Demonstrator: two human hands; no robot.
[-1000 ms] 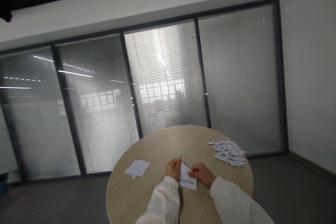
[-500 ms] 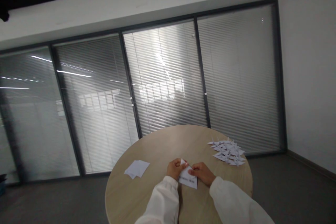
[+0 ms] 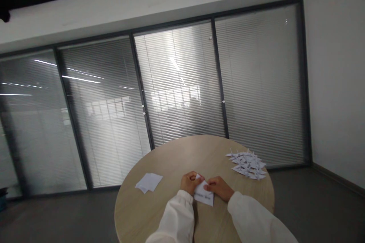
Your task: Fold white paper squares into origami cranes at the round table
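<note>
A folded white sheet of paper (image 3: 204,196) with a line of dark print is held just above the round table, its point directed away from me. My left hand (image 3: 189,183) grips its upper left edge, thumb across the top. From the right, my right hand (image 3: 220,188) pinches the opposite edge between thumb and fingers. Both hands are closed on the paper, and the fingers behind it are partly hidden. The print is too small to read.
On the round wooden table (image 3: 176,155), a few loose white paper sheets (image 3: 149,182) lie at the left. A cluster of folded paper cranes (image 3: 247,164) sits at the right edge. Glass panels with blinds (image 3: 182,83) stand behind the table.
The paper's lower corner has shifted very slightly in my hands. Both hands keep nearly the same place and hold.
</note>
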